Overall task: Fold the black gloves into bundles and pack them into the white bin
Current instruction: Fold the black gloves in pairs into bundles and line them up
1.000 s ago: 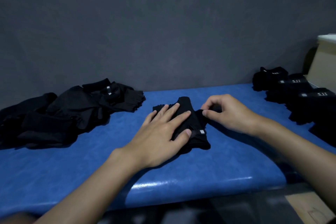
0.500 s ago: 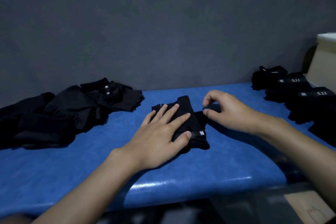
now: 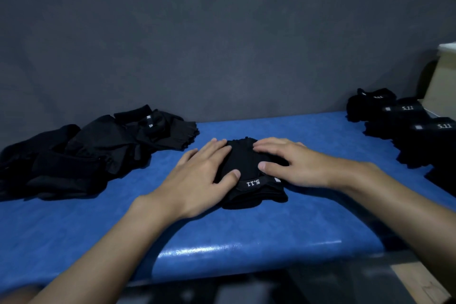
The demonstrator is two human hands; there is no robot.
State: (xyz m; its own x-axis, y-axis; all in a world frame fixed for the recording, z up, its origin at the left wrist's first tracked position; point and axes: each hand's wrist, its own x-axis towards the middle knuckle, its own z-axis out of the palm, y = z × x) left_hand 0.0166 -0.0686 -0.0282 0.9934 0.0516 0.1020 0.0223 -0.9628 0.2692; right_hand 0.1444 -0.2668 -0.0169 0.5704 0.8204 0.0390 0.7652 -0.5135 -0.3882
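A dark grey wall (image 3: 222,32) fills the upper half of what I see, and below it a blue table (image 3: 246,229) runs from side to side. On the table's left end lies a pile of loose gloves (image 3: 93,150), black and heaped against the wall. At the far right a row of folded bundles (image 3: 404,118) sits on the table, at least three of them, each showing a white "5.11" mark, one just beside the next. Behind that row only a corner of a pale box (image 3: 441,81) shows at the frame's edge, with a white top rim and a tan side; its inside is hidden from me, so I cannot tell what it holds. None of the bundles I can see is in it. My left hand (image 3: 197,180) and my right hand (image 3: 303,165) both lie flat, fingers straight and together, grasping nothing but pressing down on the glove (image 3: 249,163) in the middle of the table. That folded black glove lies between the pile and the row, well apart from both. My thumbs rest on it from either side, just above its label band (image 3: 253,183), which reads "5.11" upside down to me.
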